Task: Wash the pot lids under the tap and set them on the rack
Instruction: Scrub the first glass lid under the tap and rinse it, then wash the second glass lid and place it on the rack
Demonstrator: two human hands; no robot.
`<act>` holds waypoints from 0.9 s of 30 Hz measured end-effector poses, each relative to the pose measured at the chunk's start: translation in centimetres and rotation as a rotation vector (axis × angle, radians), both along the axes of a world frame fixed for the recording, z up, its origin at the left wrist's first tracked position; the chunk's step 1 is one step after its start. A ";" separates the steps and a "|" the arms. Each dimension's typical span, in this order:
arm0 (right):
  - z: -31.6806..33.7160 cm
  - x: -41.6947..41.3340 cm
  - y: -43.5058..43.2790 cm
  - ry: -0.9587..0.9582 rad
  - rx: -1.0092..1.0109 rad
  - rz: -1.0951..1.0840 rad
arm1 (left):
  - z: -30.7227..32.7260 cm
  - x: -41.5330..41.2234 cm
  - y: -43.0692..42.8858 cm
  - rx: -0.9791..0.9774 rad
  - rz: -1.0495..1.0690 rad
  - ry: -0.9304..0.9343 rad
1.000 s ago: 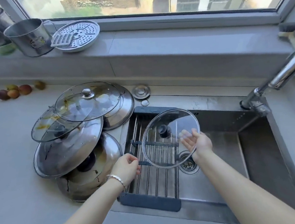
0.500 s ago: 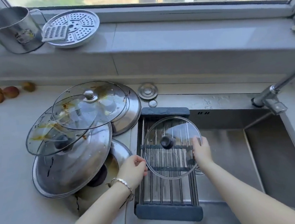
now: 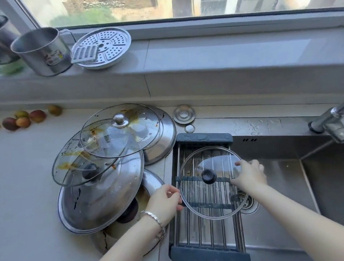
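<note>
A clean glass lid [image 3: 221, 201] with a black knob lies nearly flat over the roll-up rack [image 3: 209, 254] on the sink's left side. My left hand [image 3: 165, 201] pinches its left rim. My right hand [image 3: 250, 174] holds its right rim, fingers curled over the edge. To the left, on the counter, stands a pile of dirty lids: two stained glass lids [image 3: 125, 132] on top of a large steel lid [image 3: 102, 201], with more steel lids beneath. The tap [image 3: 330, 118] stands at the sink's right rear; no water is visibly running.
The steel sink basin [image 3: 286, 182] opens right of the rack, with its drain [image 3: 248, 203] partly under the lid. On the sill stand a steel mug [image 3: 41, 52], a steamer plate [image 3: 103, 46] and a pot. Fruit [image 3: 20, 120] lies at the counter's back left. A sink plug [image 3: 184, 114] sits behind the rack.
The glass lid has gone from tilted upright over the drain to lying nearly flat over the rack. My right hand shifted from an open palm behind it to gripping its right rim.
</note>
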State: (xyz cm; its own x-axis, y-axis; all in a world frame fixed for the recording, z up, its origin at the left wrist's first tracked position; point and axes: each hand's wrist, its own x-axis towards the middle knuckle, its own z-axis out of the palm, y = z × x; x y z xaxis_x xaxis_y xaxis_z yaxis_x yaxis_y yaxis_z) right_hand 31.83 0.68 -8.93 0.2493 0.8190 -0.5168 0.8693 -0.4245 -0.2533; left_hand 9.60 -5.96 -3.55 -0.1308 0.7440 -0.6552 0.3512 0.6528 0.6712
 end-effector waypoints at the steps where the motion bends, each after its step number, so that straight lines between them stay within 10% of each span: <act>1: 0.9 -0.6 0.5 0.028 0.022 0.057 | 0.4 -0.6 0.6 0.033 -0.003 0.026; 7: 7.3 -5.8 3.2 0.329 0.087 0.374 | 4.4 -6.9 5.3 0.374 -0.153 0.606; 10: 9.4 -8.1 3.4 0.355 0.113 0.475 | 4.8 -9.2 7.5 0.244 -0.121 0.703; 16: 10.4 -10.0 2.5 0.355 0.115 0.521 | 3.3 -8.9 10.2 -0.112 0.959 -0.444; 27: 9.8 -7.1 -0.2 0.385 0.037 0.362 | 1.4 -9.6 14.5 0.084 1.217 -0.706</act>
State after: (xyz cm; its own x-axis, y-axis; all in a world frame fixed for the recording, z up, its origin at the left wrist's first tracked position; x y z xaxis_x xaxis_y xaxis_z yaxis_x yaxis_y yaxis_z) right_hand 24.72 0.50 0.84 -0.2550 0.8368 -0.4844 0.7995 -0.0992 -0.5924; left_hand -0.02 8.57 -2.13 -0.3790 0.4442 -0.8118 -0.8180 0.2495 0.5183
